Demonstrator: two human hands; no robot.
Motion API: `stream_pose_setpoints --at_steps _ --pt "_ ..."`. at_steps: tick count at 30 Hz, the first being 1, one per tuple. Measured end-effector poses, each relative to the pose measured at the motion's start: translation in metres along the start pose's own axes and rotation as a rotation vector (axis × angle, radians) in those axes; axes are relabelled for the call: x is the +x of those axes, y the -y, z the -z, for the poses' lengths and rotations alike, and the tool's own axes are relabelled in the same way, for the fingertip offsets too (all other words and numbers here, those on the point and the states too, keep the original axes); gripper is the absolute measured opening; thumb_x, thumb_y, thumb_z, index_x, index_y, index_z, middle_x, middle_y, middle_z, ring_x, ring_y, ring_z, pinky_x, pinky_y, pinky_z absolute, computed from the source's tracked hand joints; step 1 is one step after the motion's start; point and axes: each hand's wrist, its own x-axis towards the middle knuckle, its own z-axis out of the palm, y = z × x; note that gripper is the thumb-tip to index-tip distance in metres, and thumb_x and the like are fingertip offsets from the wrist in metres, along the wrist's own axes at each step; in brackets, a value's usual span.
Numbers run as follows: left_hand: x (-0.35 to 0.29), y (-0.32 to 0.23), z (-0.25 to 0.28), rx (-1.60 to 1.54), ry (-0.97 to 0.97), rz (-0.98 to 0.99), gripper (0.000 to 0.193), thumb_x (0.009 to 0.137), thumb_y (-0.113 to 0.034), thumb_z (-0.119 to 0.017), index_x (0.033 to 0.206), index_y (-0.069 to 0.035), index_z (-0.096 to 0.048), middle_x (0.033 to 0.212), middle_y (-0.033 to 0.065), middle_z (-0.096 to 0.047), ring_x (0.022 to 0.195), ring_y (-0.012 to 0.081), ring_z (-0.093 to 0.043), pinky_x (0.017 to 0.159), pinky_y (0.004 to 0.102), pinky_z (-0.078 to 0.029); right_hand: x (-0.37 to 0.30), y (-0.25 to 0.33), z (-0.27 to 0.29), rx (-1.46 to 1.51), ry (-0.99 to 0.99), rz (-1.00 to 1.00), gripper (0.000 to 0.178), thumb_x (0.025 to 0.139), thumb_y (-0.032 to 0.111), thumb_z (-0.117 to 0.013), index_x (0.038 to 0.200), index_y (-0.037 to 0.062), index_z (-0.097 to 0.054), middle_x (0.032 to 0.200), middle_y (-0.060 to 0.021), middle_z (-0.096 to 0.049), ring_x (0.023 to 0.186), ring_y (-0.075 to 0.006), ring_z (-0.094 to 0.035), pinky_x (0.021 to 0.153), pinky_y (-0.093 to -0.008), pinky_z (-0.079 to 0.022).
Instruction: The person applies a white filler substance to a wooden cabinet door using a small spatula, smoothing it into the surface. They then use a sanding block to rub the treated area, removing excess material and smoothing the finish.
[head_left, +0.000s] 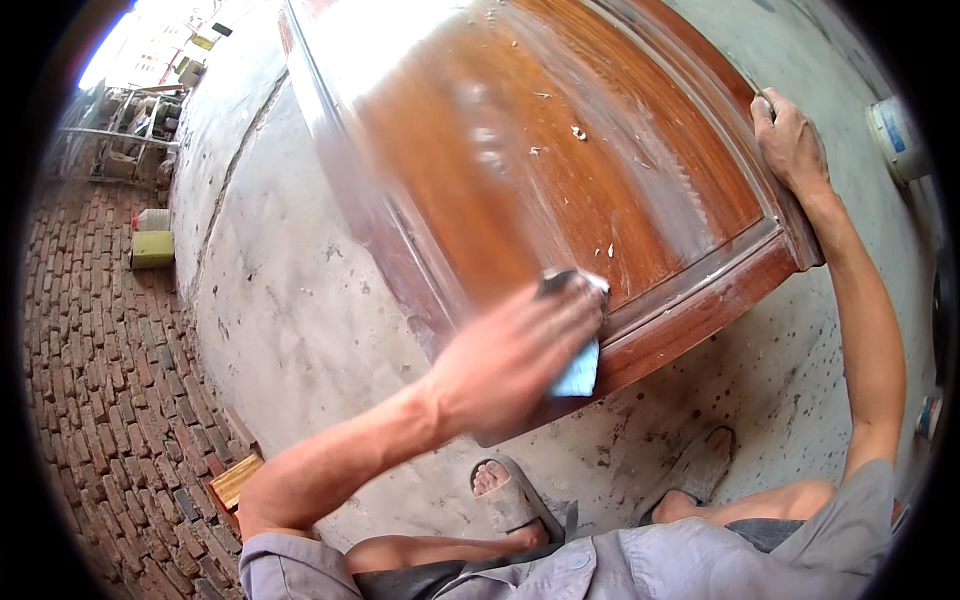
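A reddish-brown wooden panel [590,200] with a raised frame lies in front of me, streaked with white dust and dotted with small flakes. My left hand [500,350], smeared by motion, is over the panel's near frame. Its fingers press on a folded piece of sandpaper [577,372], whose light blue side sticks out below the hand; a dark part shows near the fingertips. The sandpaper's underside is hidden. At the panel's right edge my right hand [793,145] is closed around the frame, thumb on the upper side.
Stained concrete floor [290,310] surrounds the panel, meeting brick paving [100,380] at the left. A white bucket [897,140] stands at the far right. A yellow-green box [152,250] and a wood block [235,483] are on the left. My sandalled feet [510,495] are just below the panel.
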Motion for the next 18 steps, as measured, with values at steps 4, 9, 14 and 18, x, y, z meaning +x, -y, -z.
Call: stream_pose_setpoints --at_steps 4,9,14,18 --pt "0.025 0.050 0.019 0.237 -0.160 0.061 0.060 0.084 0.009 -0.059 0.144 0.006 -0.058 0.155 0.0225 -0.055 0.151 0.0373 -0.046 0.125 0.0555 -0.039 -0.007 0.006 0.000 0.024 -0.077 0.012 0.042 0.108 0.038 -0.047 0.122 0.0036 -0.067 0.113 -0.0303 -0.070 0.109 -0.0512 -0.066 0.096 -0.0502 -0.051" --pt "0.008 0.020 -0.009 0.185 -0.117 -0.090 0.049 0.094 -0.008 -0.061 0.140 0.008 -0.059 0.147 0.0255 -0.059 0.130 0.0403 -0.060 0.112 0.0499 -0.050 -0.004 -0.003 0.001 0.014 -0.065 0.037 0.040 0.108 0.036 -0.048 0.123 0.0043 -0.067 0.113 -0.0295 -0.070 0.109 -0.0513 -0.065 0.094 -0.0496 -0.052" --pt "0.017 0.027 -0.004 0.220 -0.166 0.017 0.056 0.088 -0.004 -0.065 0.142 0.008 -0.057 0.149 0.0267 -0.056 0.137 0.0416 -0.057 0.115 0.0535 -0.049 -0.006 0.009 0.004 0.033 -0.020 0.015 0.039 0.109 0.035 -0.048 0.122 0.0043 -0.066 0.112 -0.0312 -0.069 0.109 -0.0517 -0.065 0.093 -0.0504 -0.052" --pt "0.013 0.015 -0.014 0.197 -0.081 -0.033 0.059 0.086 -0.002 -0.065 0.144 0.008 -0.055 0.151 0.0271 -0.055 0.143 0.0387 -0.053 0.119 0.0527 -0.047 -0.008 0.009 0.004 -0.014 -0.050 0.014 0.038 0.109 0.035 -0.048 0.121 0.0040 -0.067 0.112 -0.0315 -0.069 0.109 -0.0522 -0.065 0.093 -0.0515 -0.052"
